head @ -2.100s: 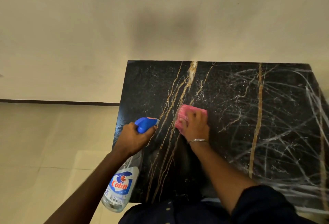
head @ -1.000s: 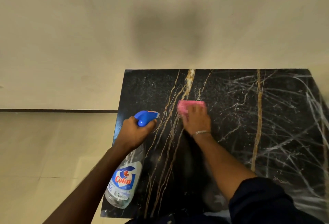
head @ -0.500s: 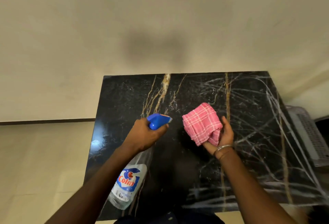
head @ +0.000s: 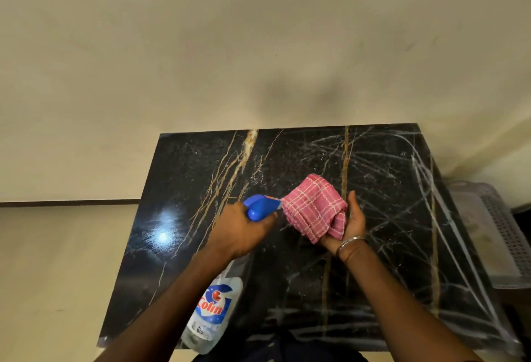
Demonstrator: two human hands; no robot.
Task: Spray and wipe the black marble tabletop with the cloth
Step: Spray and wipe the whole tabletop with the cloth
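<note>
The black marble tabletop [head: 184, 189] has gold veins and white streaks and fills the lower middle of the head view. My left hand [head: 240, 230] grips a clear spray bottle [head: 212, 312] with a blue trigger head, its nozzle right against the cloth. A folded pink checked cloth [head: 314, 207] lies in my right hand [head: 352, 222], palm up, lifted above the tabletop's middle. A metal bangle sits on my right wrist.
A cream wall rises behind the table, and pale floor tiles [head: 57, 275] lie to its left. A grey perforated plastic basket [head: 500, 232] stands off the table's right edge. My dark clothing shows at the bottom edge.
My right hand stopped wiping, lifted the cloth off the marble and turned palm up. My left hand brought the bottle's nozzle right up to the cloth.
</note>
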